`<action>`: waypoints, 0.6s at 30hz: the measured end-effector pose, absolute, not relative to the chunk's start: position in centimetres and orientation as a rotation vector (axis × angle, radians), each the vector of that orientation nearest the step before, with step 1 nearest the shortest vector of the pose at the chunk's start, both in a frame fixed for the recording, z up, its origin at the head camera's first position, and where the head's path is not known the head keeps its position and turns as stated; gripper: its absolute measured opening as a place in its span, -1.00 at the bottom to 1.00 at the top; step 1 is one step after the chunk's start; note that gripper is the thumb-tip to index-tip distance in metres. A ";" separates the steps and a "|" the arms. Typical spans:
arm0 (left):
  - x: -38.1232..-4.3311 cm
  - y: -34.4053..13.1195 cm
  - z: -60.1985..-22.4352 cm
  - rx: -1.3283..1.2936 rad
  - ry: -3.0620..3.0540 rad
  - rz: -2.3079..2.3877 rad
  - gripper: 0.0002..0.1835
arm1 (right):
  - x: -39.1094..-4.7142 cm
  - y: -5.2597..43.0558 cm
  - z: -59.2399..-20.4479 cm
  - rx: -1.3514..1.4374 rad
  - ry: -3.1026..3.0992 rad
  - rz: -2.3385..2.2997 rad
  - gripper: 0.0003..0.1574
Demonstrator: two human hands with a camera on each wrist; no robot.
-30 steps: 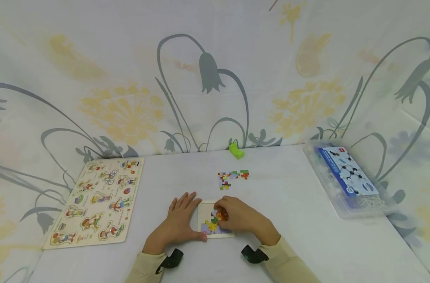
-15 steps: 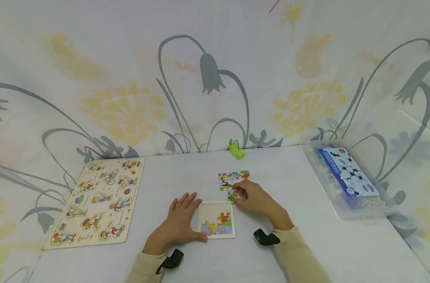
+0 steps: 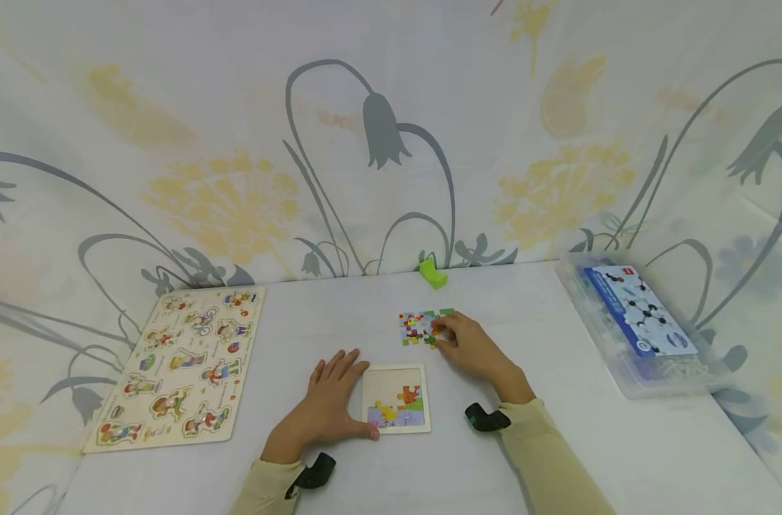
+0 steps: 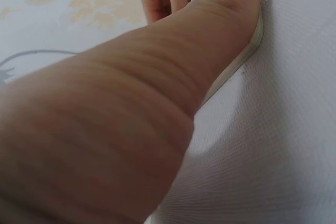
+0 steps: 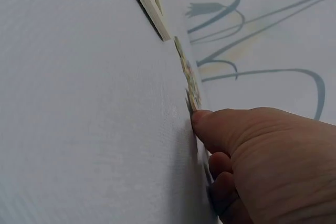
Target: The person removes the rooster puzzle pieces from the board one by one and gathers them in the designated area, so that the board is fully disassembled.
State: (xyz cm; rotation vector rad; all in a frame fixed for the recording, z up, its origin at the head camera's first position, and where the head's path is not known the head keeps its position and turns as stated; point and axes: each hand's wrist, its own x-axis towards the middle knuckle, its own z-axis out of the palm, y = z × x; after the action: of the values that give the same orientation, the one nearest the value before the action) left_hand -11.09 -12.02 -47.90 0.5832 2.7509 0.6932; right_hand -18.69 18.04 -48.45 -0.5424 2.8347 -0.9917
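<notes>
My right hand (image 3: 476, 352) pinches a small jigsaw piece (image 3: 432, 342) at the right side of a joined cluster of jigsaw pieces (image 3: 408, 325) on the table. In the right wrist view, the thumb (image 5: 212, 124) is right at the edge of these thin pieces. Nearer to me lies a square wooden puzzle tray (image 3: 428, 408), with several joined pieces (image 3: 400, 413) along its bottom and lower right. My left hand (image 3: 328, 406) rests at the tray's left side, fingers spread and thumb at the lower left corner. In the left wrist view, that thumb overlaps the tray's edge (image 4: 229, 72).
A large wooden peg board (image 3: 178, 365) with figures lies at the left. A clear plastic case (image 3: 612, 365) with a blue and white label stands at the right. Behind the cluster sits a bright green block (image 3: 433, 275), close to the patterned cloth backdrop (image 3: 339, 172).
My right hand has carried a jigsaw piece out of the tray, away from me, to the cluster's right side. The left hand has stayed at the tray.
</notes>
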 end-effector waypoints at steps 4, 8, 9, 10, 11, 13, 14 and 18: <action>-11.2 -12.0 -47.9 0.587 2.758 0.691 0.22 | -18.8 17.9 -48.3 -0.528 2.850 -0.998 -0.59; -11.1 -12.1 -47.9 0.590 2.754 0.709 0.21 | -18.8 17.9 -48.3 -0.529 2.867 -0.999 -0.59; -11.1 -12.1 -47.9 0.590 2.755 0.711 0.21 | -18.8 17.9 -48.3 -0.531 2.871 -1.000 -0.59; -11.2 -12.1 -47.9 0.591 2.754 0.713 0.21 | -18.8 17.9 -48.4 -0.532 2.874 -0.997 -0.59; -11.2 -12.1 -48.0 0.591 2.753 0.712 0.21 | -18.8 17.9 -48.4 -0.532 2.876 -0.999 -0.59; -11.2 -12.1 -48.0 0.591 2.753 0.710 0.21 | -18.7 17.9 -48.5 -0.530 2.879 -1.002 -0.58; -11.1 -12.1 -48.0 0.590 2.753 0.708 0.21 | -18.7 17.9 -48.5 -0.527 2.880 -1.005 -0.58; -11.1 -12.1 -48.0 0.587 2.750 0.713 0.21 | -18.6 17.9 -48.6 -0.519 2.883 -1.026 -0.57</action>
State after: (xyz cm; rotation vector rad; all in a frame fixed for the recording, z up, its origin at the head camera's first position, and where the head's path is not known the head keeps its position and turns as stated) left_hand -11.14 -12.08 -48.00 0.5875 2.7502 0.7128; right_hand -18.64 17.86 -48.59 -0.5192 2.8831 -1.0263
